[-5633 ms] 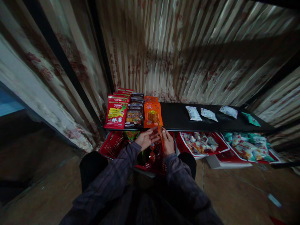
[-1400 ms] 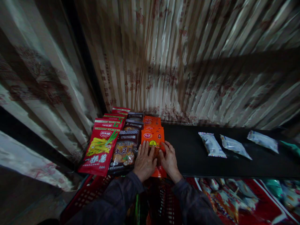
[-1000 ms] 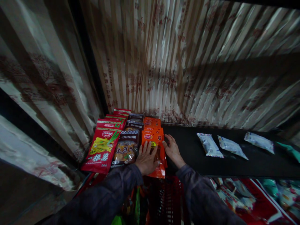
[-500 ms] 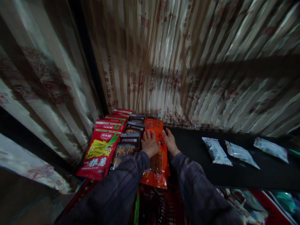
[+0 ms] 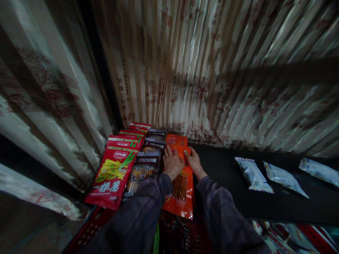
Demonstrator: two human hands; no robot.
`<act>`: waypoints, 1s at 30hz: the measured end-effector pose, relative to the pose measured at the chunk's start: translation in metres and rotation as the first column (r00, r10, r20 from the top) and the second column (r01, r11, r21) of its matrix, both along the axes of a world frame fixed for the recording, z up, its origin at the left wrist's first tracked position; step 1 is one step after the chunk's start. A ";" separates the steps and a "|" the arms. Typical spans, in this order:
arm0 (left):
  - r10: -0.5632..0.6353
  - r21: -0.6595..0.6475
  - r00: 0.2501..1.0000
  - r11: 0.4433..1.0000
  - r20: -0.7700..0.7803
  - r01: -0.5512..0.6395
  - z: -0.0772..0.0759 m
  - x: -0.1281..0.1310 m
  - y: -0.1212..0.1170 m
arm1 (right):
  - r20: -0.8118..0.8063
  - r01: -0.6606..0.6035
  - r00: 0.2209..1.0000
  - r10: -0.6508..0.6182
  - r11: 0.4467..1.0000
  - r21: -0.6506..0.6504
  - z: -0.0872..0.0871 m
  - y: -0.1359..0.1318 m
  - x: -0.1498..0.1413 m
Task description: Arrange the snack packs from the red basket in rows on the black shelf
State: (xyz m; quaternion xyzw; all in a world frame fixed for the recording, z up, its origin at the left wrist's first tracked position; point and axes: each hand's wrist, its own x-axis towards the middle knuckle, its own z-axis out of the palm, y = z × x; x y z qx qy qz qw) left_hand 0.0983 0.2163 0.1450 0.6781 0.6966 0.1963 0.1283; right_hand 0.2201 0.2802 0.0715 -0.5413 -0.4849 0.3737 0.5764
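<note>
My left hand lies flat on an orange snack bag, its fingers spread along the bag's left side. At the right edge of the same bag, my right hand rests with fingers stretched out and touching it. More than one orange bag seems to be stacked there. Directly left are overlapping dark potato-chip bags with checkered tops. Beyond those, red snack bags overlap in a row running back toward the corner. My sleeves cover parts of the dark bags.
The bags lie on a black shelf against a pleated, printed sheet. Several small white packets, one of them a striped-edge packet, lie to the right. A dark post stands at left. Below is a red basket.
The view has shifted slightly, so the white packets sit farther right. Both hands stay on the orange bag, with the right one's fingers a little more over its edge.
</note>
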 end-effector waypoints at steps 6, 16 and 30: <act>0.030 0.076 0.999 0.997 -0.045 -0.026 -0.005 0.003 0.000 | -0.087 -0.060 0.995 0.056 0.997 -0.047 0.006 -0.005 -0.002; 0.007 0.104 0.992 0.995 -0.122 0.006 -0.010 0.005 -0.003 | -0.021 -0.063 0.998 0.061 0.993 -0.097 0.005 -0.005 0.003; -0.244 -0.133 0.970 0.962 -0.012 0.240 0.021 -0.026 -0.039 | 0.667 0.102 0.741 -0.079 0.995 0.005 0.025 -0.013 0.018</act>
